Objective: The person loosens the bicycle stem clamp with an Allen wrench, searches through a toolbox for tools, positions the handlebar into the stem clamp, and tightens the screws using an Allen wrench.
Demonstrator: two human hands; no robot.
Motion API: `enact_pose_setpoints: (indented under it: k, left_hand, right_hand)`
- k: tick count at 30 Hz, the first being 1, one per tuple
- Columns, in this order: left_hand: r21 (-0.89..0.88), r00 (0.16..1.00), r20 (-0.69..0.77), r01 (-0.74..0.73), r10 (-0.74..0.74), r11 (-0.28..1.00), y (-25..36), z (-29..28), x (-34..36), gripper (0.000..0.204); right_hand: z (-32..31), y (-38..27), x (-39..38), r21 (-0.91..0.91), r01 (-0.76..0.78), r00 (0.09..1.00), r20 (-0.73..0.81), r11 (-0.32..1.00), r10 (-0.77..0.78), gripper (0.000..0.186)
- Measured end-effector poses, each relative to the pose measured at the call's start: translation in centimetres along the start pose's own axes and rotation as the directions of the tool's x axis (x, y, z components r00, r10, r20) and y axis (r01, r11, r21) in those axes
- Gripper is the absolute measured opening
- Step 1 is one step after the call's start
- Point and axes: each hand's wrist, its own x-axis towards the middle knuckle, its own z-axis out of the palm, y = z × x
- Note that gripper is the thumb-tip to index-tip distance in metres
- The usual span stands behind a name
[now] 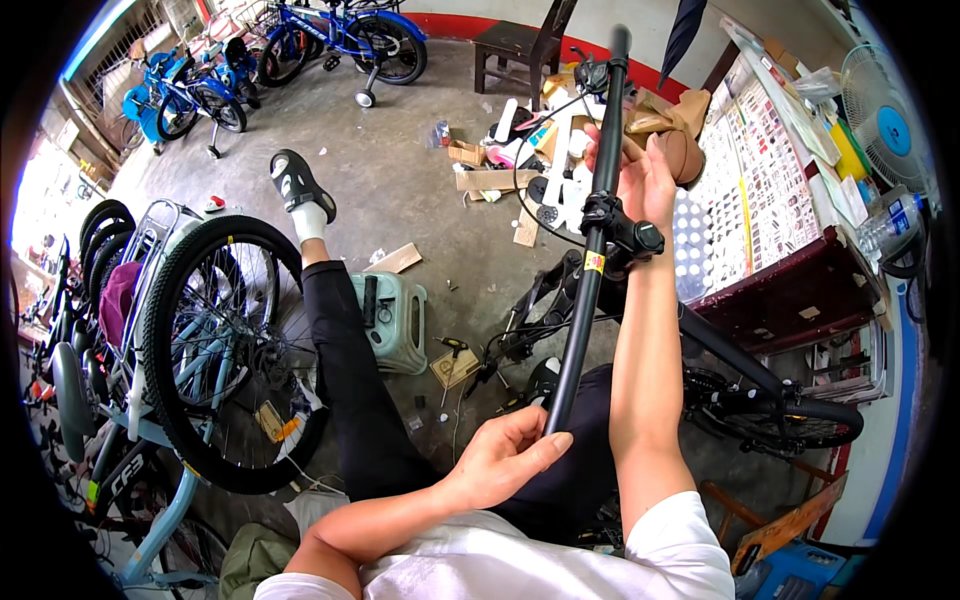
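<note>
A black bicycle handlebar (577, 355) runs lengthwise in front of me, clamped at its middle by a black stem (632, 239). A small yellow and red sticker marks it near the clamp. My left hand (505, 458) is closed round its near end, thumb lying along the bar's tip. Farther up, beside the far half, my right hand (648, 185) is palm up with fingers apart; some fingers pass beneath the bar and their tips show on its other side. Whether they press on it is hidden. Black cables and a brake lever (592, 75) hang near the far end.
Left stands an upturned bicycle wheel (225, 350) among other bikes. A pale green plastic stool (400, 320) and loose tools (452, 345) are on the floor. Cardboard and scraps (500, 180) lie ahead. At right are a display cabinet (765, 290) and a fan (885, 125).
</note>
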Motion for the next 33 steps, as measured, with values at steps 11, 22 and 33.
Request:
enact_pose_setpoints:
  k: [11, 22, 33]
  left_hand:
    - [0.047, 0.998, -0.044, -0.033, 0.035, 0.998, -1.3, 0.6, -1.7, 0.036]
    - [0.125, 0.997, -0.048, -0.056, 0.063, 0.991, -0.7, 1.0, -2.7, 0.038]
    - [-0.009, 0.998, 0.060, 0.022, -0.022, 1.000, 0.0, 0.3, -1.4, 0.024]
  right_hand:
    - [0.5, -0.9, -1.0, -0.098, -0.089, 0.993, -0.083, 0.991, 0.081, 0.051]
    - [2.0, -1.6, -1.5, -0.355, -0.156, 0.976, -0.198, 0.922, 0.089, 0.038]
    - [1.3, -1.0, -1.0, -0.371, -0.138, 0.974, -0.220, 0.918, 0.057, 0.034]
